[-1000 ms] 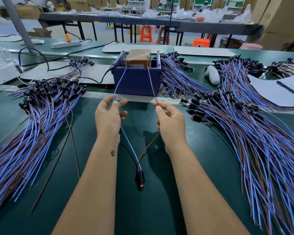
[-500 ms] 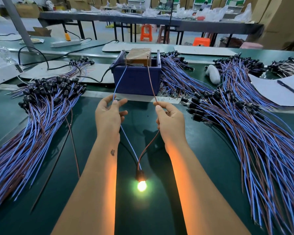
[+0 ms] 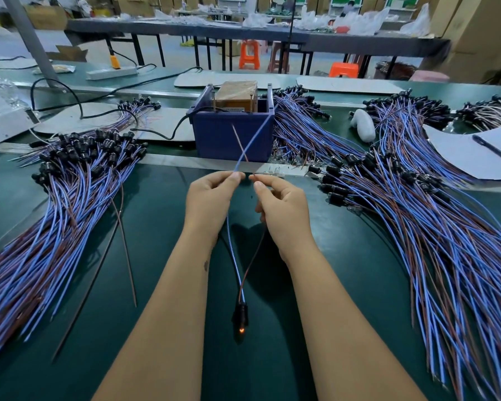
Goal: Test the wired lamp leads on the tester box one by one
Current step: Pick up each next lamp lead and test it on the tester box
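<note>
The tester box (image 3: pixel 232 140) is a blue bin holding a brown block with two upright metal pins, at the back of the green table. My left hand (image 3: pixel 210 198) pinches the blue lead (image 3: pixel 234 256) and my right hand (image 3: pixel 285 211) pinches the brown lead (image 3: pixel 253 256) of one lamp. Both hands sit close together in front of the box. The free lead ends cross above my fingers and stand off the pins. The black lamp holder (image 3: pixel 240 315) lies on the table between my forearms, showing only a faint orange glow.
Large bundles of blue and brown wired lamps lie at the left (image 3: pixel 70 192), at the right (image 3: pixel 417 221) and behind the box (image 3: pixel 301 128). A loose brown wire (image 3: pixel 125 241) lies left of my arm. Paper with a pen (image 3: pixel 493 149) is at far right; a black cable (image 3: pixel 168 134) runs to the box.
My hands moved together and pulled the lead ends off the tester pins; the ends now cross. The lamp, brightly lit half a second ago, has faded to a faint glow.
</note>
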{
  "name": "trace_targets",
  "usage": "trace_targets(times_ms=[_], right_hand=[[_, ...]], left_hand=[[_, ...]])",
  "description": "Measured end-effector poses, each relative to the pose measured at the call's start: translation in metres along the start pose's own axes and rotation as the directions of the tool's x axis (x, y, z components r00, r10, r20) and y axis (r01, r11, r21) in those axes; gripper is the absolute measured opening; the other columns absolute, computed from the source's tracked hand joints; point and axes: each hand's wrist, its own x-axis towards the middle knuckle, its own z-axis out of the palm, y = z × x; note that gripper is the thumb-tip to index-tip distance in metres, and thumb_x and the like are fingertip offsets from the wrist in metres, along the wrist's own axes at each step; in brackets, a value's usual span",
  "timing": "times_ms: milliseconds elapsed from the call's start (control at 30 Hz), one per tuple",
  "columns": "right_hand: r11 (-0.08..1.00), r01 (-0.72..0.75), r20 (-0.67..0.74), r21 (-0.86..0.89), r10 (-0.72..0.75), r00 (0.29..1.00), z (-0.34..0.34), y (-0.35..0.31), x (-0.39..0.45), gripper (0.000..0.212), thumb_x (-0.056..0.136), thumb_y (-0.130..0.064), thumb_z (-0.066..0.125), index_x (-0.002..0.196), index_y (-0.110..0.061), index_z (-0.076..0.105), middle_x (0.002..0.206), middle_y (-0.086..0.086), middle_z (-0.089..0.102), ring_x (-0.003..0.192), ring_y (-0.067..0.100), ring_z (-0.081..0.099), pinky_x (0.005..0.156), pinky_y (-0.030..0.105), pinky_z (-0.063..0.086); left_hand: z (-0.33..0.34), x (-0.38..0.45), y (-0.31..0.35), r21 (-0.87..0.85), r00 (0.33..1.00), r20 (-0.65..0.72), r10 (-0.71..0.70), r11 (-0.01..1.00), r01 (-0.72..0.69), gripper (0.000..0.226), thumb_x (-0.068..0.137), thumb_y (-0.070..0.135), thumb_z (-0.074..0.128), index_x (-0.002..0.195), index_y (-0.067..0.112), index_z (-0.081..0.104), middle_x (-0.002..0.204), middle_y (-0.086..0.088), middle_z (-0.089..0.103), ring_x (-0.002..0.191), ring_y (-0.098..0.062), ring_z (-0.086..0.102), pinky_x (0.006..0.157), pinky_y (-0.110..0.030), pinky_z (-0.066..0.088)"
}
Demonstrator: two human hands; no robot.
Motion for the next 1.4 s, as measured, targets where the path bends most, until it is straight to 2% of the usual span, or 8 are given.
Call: trace_targets(times_ms=[133, 367, 567, 800, 967, 1133, 1300, 1400], right_hand=[[0.999, 0.04, 0.0, -0.02, -0.04, 0.999, 0.001, -0.001, -0.001, 0.024, 0.095, -0.015, 0.058, 0.095, -0.034, 0.072, 0.062, 0.004, 0.049, 0.061, 0.016, 0.045, 0.057, 0.027, 0.041], [0.996, 0.032, 0.06, -0.086, -0.027, 0.998, 0.004, -0.001, -0.002, 0.017, 0.093, -0.016, 0.063, 0.094, -0.028, 0.074, 0.063, 0.0, 0.055, 0.063, 0.017, 0.047, 0.063, 0.039, 0.047], [0.994, -0.095, 0.098, 0.044, 0.091, 0.991, -0.002, -0.003, 0.001, 0.022, 0.098, -0.008, 0.053, 0.091, -0.016, 0.072, 0.062, 0.002, 0.061, 0.05, 0.005, 0.054, 0.052, 0.018, 0.045], [0.995, -0.077, 0.285, 0.067, 0.055, 0.957, -0.006, -0.008, -0.002, 0.043, 0.081, 0.0, 0.075, 0.115, -0.024, 0.067, 0.07, -0.003, 0.064, 0.061, 0.007, 0.057, 0.064, 0.016, 0.05], [0.934, -0.099, 0.221, 0.342, 0.023, 0.975, -0.012, -0.011, -0.001, 0.017, 0.098, -0.019, 0.057, 0.108, -0.023, 0.07, 0.078, 0.002, 0.071, 0.064, 0.015, 0.065, 0.065, 0.023, 0.052], [0.891, -0.016, -0.026, 0.454, 0.032, 0.999, -0.023, -0.007, 0.009, 0.021, 0.103, -0.014, 0.046, 0.104, -0.016, 0.066, 0.068, -0.003, 0.069, 0.061, 0.011, 0.063, 0.065, 0.021, 0.051], [0.914, 0.046, -0.248, 0.404, 0.061, 0.967, -0.036, -0.002, 0.018, 0.025, 0.105, -0.01, 0.041, 0.095, -0.014, 0.064, 0.074, 0.003, 0.064, 0.056, 0.006, 0.058, 0.065, 0.021, 0.049], [0.985, 0.076, -0.381, 0.154, -0.011, 0.924, -0.044, 0.002, 0.022, 0.029, 0.105, -0.013, 0.04, 0.094, -0.024, 0.065, 0.081, 0.006, 0.055, 0.065, 0.008, 0.052, 0.071, 0.021, 0.045]], left_hand=[[0.004, -0.006, 0.005, -0.089, 0.995, 0.083, -0.051, 0.994, 0.058, 0.016, 0.094, 0.019, 0.063, 0.095, 0.013, 0.078, 0.091, -0.006, 0.077, 0.098, -0.026, 0.071, 0.093, -0.043, 0.055], [0.003, -0.004, 0.003, -0.046, 0.991, 0.121, -0.053, 0.997, 0.059, 0.014, 0.094, 0.024, 0.063, 0.097, 0.015, 0.074, 0.054, 0.017, 0.056, 0.049, -0.002, 0.044, 0.053, -0.015, 0.039], [0.0, 0.002, 0.006, -0.291, 0.985, 0.11, -0.134, 0.943, 0.16, 0.014, 0.096, 0.015, 0.057, 0.083, 0.012, 0.061, 0.048, 0.007, 0.042, 0.043, -0.008, 0.035, 0.044, -0.02, 0.033], [-0.01, 0.006, 0.007, -0.514, 0.98, 0.004, -0.198, 0.84, 0.172, 0.02, 0.099, 0.017, 0.055, 0.08, 0.019, 0.057, 0.057, 0.007, 0.061, 0.049, -0.005, 0.056, 0.048, -0.018, 0.048], [-0.008, 0.004, 0.003, -0.411, 0.989, -0.046, -0.143, 0.905, 0.112, 0.018, 0.097, 0.012, 0.059, 0.082, 0.02, 0.058, 0.067, 0.007, 0.063, 0.057, -0.005, 0.058, 0.057, -0.018, 0.052], [-0.003, -0.003, 0.0, -0.036, 0.997, 0.069, 0.031, 0.999, -0.028, 0.014, 0.087, 0.009, 0.071, 0.077, 0.018, 0.065, 0.065, 0.008, 0.065, 0.061, -0.004, 0.057, 0.06, -0.015, 0.047], [0.018, -0.022, 0.002, 0.147, 0.943, 0.282, 0.178, 0.963, -0.226, 0.014, 0.081, 0.006, 0.077, 0.072, 0.009, 0.067, 0.066, -0.005, 0.065, 0.061, -0.008, 0.051, 0.061, -0.021, 0.042], [0.035, -0.035, 0.001, 0.211, 0.892, 0.405, 0.199, 0.929, -0.303, 0.014, 0.079, 0.003, 0.077, 0.071, 0.013, 0.069, 0.063, 0.006, 0.065, 0.055, -0.002, 0.052, 0.057, -0.02, 0.044]])
